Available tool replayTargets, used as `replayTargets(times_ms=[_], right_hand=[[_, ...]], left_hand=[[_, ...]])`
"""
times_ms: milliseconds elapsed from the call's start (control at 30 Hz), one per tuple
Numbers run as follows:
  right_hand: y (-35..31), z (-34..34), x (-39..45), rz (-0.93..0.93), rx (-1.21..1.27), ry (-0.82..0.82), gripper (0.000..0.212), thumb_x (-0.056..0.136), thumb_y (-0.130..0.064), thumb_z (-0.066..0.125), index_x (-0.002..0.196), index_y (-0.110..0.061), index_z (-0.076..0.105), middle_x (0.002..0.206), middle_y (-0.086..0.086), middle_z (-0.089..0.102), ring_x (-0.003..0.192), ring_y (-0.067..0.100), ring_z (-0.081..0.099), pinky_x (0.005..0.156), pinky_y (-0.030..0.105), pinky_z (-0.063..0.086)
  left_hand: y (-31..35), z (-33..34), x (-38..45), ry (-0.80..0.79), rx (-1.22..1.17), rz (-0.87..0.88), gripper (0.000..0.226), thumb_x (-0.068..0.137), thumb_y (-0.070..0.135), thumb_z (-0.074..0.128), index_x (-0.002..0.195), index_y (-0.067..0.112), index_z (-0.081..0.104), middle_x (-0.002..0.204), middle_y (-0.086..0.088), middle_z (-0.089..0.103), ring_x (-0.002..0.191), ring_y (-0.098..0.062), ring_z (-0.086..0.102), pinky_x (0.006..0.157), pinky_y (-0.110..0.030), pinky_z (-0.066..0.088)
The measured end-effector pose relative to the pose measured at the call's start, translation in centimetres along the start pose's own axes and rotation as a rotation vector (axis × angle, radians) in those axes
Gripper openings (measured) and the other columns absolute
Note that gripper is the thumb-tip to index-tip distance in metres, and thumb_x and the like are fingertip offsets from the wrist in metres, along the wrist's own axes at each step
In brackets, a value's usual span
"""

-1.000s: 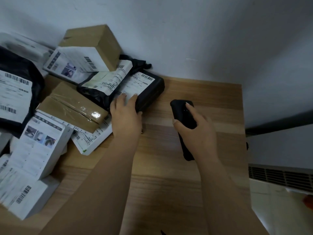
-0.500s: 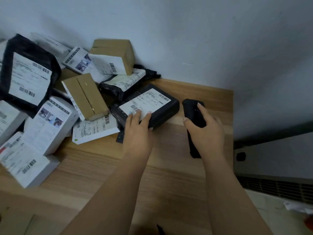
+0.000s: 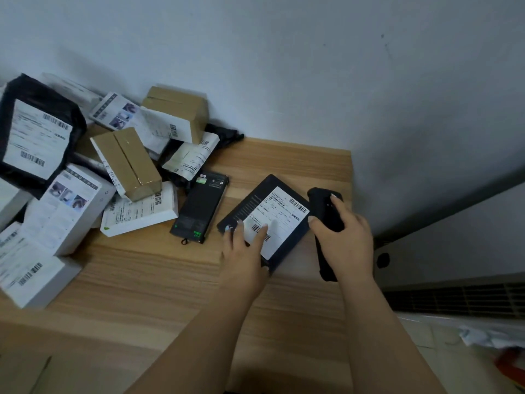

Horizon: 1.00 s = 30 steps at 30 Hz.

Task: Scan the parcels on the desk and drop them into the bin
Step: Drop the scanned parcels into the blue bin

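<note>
The black parcel (image 3: 279, 216) lies flat on the worktop (image 3: 159, 280) near its right edge. My left hand (image 3: 244, 254) presses its white label (image 3: 277, 220); I see barcodes, but the words are too small to read. My right hand (image 3: 345, 240) holds the black scanner (image 3: 325, 214) just beside it.

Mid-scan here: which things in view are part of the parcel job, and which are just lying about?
Part of the job:
- flat black parcel under the left hand
- scanner in the right hand
- parcel pile on the desk, including the slim black box

Lying about:
- vent grille
- crumpled wrapping, lower right
</note>
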State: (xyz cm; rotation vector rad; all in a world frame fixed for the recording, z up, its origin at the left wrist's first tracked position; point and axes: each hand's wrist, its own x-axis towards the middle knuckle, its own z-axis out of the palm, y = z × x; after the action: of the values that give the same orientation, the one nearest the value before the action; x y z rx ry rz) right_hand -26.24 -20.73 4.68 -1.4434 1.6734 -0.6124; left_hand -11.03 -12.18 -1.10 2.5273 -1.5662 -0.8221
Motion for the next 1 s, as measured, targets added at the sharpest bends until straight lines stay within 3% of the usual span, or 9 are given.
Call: replayTargets(times_ms=[133, 333, 600, 767, 867, 1000], right_hand=[[0.4, 0.3, -0.3, 0.038, 0.013, 0.0, 0.064, 0.087, -0.04, 0.072, 0.146, -0.044, 0.046, 0.132, -0.006, 0.043, 0.105, 0.005, 0.044, 0.089, 0.026, 0.035], [1.1, 2.5, -1.2, 0.123, -0.008, -0.008, 0.065, 0.086, -0.043, 0.071, 0.145, -0.048, 0.044, 0.119, -0.008, 0.039, 0.108, 0.009, 0.046, 0.086, 0.028, 0.037], [1.7, 4.7, -1.8, 0.141, -0.079, -0.002, 0.067, 0.088, -0.041, 0.071, 0.148, -0.044, 0.041, 0.14, -0.001, 0.041, 0.109, 0.006, 0.036, 0.089, 0.03, 0.037], [2.1, 5.0, -1.9, 0.151, -0.09, 0.008, 0.068, 0.089, -0.04, 0.071, 0.149, -0.044, 0.04, 0.145, 0.001, 0.037, 0.11, 0.006, 0.034, 0.091, 0.032, 0.038], [2.3, 4.9, -1.9, 0.148, -0.09, 0.012, 0.068, 0.089, -0.04, 0.072, 0.149, -0.043, 0.04, 0.148, 0.001, 0.036, 0.114, 0.008, 0.038, 0.091, 0.031, 0.039], [2.3, 4.7, -2.2, 0.132, -0.099, 0.002, 0.067, 0.089, -0.04, 0.072, 0.149, -0.043, 0.041, 0.147, 0.0, 0.037, 0.113, 0.006, 0.037, 0.092, 0.03, 0.038]], left_hand=[[-2.4, -2.5, 1.9, -0.059, 0.19, 0.007, 0.116, 0.081, 0.034, 0.075, 0.15, 0.047, -0.017, 0.157, -0.009, -0.021, 0.145, -0.038, -0.017, 0.119, -0.052, 0.015], [-4.6, -4.0, 5.7, -0.137, 0.256, 0.204, 0.125, 0.069, 0.038, 0.087, 0.152, 0.048, -0.006, 0.158, -0.003, -0.021, 0.146, -0.035, -0.011, 0.116, -0.055, 0.024], [-6.4, -3.0, 8.5, -0.198, 0.158, 0.316, 0.111, 0.066, 0.039, 0.089, 0.15, 0.049, 0.017, 0.157, -0.002, -0.015, 0.145, -0.036, 0.004, 0.112, -0.054, 0.032], [-6.7, -2.3, 9.1, -0.134, 0.093, 0.32, 0.094, 0.075, 0.042, 0.082, 0.148, 0.051, 0.024, 0.155, -0.002, 0.004, 0.14, -0.031, 0.015, 0.109, -0.052, 0.037], [-7.0, -1.0, 9.0, -0.073, -0.042, 0.319, 0.089, 0.077, 0.04, 0.08, 0.148, 0.047, 0.027, 0.155, -0.002, 0.004, 0.141, -0.029, 0.017, 0.112, -0.048, 0.035], [-6.7, 0.2, 8.6, -0.002, -0.289, 0.22, 0.086, 0.08, 0.036, 0.08, 0.142, 0.053, 0.022, 0.154, 0.004, 0.016, 0.136, -0.022, 0.036, 0.108, -0.041, 0.042]])
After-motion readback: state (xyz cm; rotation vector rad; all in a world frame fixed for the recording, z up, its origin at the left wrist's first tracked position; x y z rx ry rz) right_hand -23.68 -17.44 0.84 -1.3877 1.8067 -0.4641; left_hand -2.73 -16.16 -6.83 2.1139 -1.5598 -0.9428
